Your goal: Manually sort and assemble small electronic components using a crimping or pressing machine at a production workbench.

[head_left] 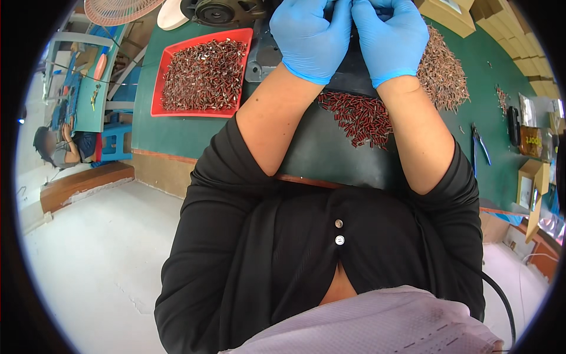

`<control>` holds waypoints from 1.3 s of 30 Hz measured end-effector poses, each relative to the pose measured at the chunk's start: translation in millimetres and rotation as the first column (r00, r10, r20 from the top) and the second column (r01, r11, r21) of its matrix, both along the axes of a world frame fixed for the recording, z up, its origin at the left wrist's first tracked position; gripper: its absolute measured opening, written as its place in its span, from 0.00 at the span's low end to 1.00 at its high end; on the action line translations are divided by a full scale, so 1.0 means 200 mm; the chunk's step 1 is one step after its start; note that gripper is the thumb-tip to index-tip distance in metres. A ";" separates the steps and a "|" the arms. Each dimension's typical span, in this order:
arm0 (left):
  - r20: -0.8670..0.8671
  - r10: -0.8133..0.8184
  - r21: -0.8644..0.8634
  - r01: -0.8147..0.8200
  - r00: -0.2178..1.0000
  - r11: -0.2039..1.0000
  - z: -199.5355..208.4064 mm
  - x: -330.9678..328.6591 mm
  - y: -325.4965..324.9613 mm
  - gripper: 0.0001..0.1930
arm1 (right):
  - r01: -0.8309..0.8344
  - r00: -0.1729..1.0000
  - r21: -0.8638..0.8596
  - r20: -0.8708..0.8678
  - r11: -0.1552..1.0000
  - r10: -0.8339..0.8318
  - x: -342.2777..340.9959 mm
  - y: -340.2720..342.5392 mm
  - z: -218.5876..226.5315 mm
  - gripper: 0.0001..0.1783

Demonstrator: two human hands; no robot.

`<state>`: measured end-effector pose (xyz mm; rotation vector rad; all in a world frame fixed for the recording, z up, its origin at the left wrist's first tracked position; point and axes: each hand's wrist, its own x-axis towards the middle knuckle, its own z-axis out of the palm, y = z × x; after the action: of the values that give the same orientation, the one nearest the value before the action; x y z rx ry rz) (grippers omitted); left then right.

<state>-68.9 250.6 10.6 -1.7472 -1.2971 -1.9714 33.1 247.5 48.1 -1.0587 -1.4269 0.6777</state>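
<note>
My left hand (309, 41) and my right hand (394, 38), both in blue gloves, are close together at the top edge. Their fingers are curled and pressed in, thumbs toward each other. The fingertips are partly cut off or covered, so whatever they hold cannot be made out. Beneath them lies a dark, flat-topped fixture (354, 79). A heap of small dark-red cylindrical parts with metal ends (362, 118) spreads on the table just below it. Beside my right hand rises a larger heap of pale, thin-leaded parts (443, 76).
A red tray (245, 62) full of similar red parts stands left on the green table (318, 156). Blue-handled pliers (481, 144) lie right, near cardboard boxes (451, 16). A grey metal base (262, 59) adjoins the fixture. Another person (59, 147) sits far left.
</note>
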 end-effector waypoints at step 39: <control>-0.568 -0.067 -0.371 -0.183 0.820 0.910 -0.33 0.07 -0.92 0.08 | -0.073 0.853 -0.103 0.509 0.992 0.116 1.27 -0.47 -0.63 0.14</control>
<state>-54.3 66.9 -56.0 -2.2100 -1.5656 -1.0207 287.5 152.6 -78.2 -1.3032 -1.9381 0.5432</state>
